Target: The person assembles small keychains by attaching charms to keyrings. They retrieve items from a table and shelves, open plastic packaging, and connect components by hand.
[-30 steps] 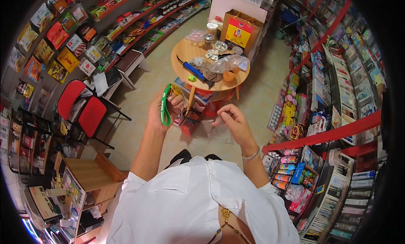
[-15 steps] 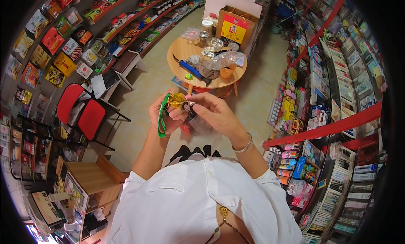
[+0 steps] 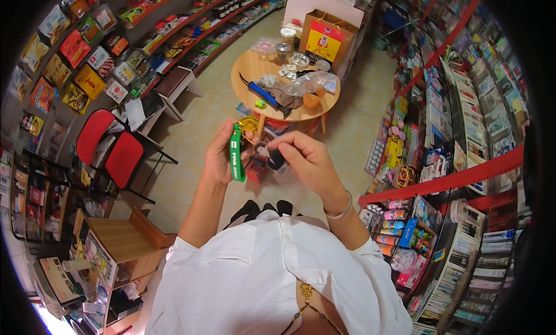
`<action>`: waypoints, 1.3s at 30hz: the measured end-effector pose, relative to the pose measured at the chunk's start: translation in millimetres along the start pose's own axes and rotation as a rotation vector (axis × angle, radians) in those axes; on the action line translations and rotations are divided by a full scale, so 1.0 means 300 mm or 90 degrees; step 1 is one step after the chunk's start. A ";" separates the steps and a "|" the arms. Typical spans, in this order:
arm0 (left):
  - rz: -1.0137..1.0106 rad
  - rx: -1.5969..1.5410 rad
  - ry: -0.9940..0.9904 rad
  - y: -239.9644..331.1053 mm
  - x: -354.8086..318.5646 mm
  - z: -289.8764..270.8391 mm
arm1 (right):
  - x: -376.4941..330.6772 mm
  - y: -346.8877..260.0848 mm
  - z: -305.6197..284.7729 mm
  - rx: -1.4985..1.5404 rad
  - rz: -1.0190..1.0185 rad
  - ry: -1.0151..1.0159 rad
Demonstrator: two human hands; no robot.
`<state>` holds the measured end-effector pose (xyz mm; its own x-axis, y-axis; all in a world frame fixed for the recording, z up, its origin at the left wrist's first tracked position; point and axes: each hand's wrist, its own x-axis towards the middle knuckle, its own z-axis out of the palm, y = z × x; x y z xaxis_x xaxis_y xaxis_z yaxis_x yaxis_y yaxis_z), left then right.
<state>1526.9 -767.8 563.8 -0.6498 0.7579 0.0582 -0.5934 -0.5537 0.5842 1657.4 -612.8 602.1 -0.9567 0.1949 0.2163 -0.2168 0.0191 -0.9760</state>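
In front of my chest, my left hand (image 3: 219, 155) is closed on a keychain. Its green wrist strap (image 3: 236, 161) with white markings hangs along the palm, and a translucent yellow charm (image 3: 249, 124) sticks up past the fingertips. A reddish-gold chain runs from the strap between the hands. The thumb and forefinger of my right hand (image 3: 310, 161) pinch the edge of a small round, dark-rimmed pendant (image 3: 262, 150) with a pale picture on it. Something dark and some clear plastic show below those fingers, partly hidden.
Ahead is a round wooden table (image 3: 245, 68) bearing jars, a blue rolled item (image 3: 262, 93), an orange cup (image 3: 313, 97) and a paper bag (image 3: 329, 39). Red chairs (image 3: 121, 164) and a wooden desk (image 3: 119, 242) stand left. Stocked shelves (image 3: 446, 184) line both sides.
The green strap has turned its broad, marked face toward me. My right hand has moved slightly right and down, and the pendant now shows more plainly, a little apart from the left fingers.
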 end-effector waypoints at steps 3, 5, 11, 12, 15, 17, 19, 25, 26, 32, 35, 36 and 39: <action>0.015 0.083 -0.021 0.022 -0.004 0.029 | -0.022 0.034 -0.004 -0.051 -0.045 -0.022; 0.044 0.125 -0.029 0.024 -0.009 0.033 | -0.025 -0.003 -0.027 -0.100 0.034 -0.092; 0.059 0.123 -0.097 0.017 -0.033 0.105 | 0.032 -0.030 -0.012 -0.038 -0.048 0.025; 0.048 0.122 -0.112 0.019 -0.036 0.110 | 0.035 -0.040 0.002 -0.017 -0.025 0.003; 0.026 0.120 -0.145 0.024 -0.038 0.108 | 0.042 -0.064 0.026 0.040 0.018 -0.057; 0.022 0.129 -0.145 0.031 -0.040 0.103 | 0.042 -0.059 0.035 0.075 0.011 -0.089; 0.026 0.144 -0.114 0.033 -0.046 0.105 | 0.039 -0.085 0.046 0.101 0.041 -0.067; 0.001 0.200 -0.101 0.042 -0.046 0.077 | 0.035 -0.101 0.042 0.014 -0.012 -0.009; -0.002 0.223 -0.099 0.041 -0.046 0.075 | 0.039 -0.104 0.048 0.035 -0.028 0.004; 0.019 0.253 -0.057 0.039 -0.056 0.105 | 0.053 -0.114 0.049 -0.075 -0.080 0.066; 0.023 0.251 -0.023 0.048 -0.054 0.109 | 0.046 -0.089 0.044 -0.133 -0.099 0.099; 0.031 0.271 -0.013 0.049 -0.055 0.109 | 0.038 -0.086 0.040 -0.159 -0.095 0.102; 0.052 0.307 0.006 0.047 -0.055 0.104 | 0.024 -0.093 0.024 -0.145 -0.047 0.082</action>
<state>1544.1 -777.2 596.5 -0.6910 0.7138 0.1141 -0.2536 -0.3872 0.8864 1655.2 -619.0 630.9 -0.9042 0.3074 0.2964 -0.2220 0.2546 -0.9412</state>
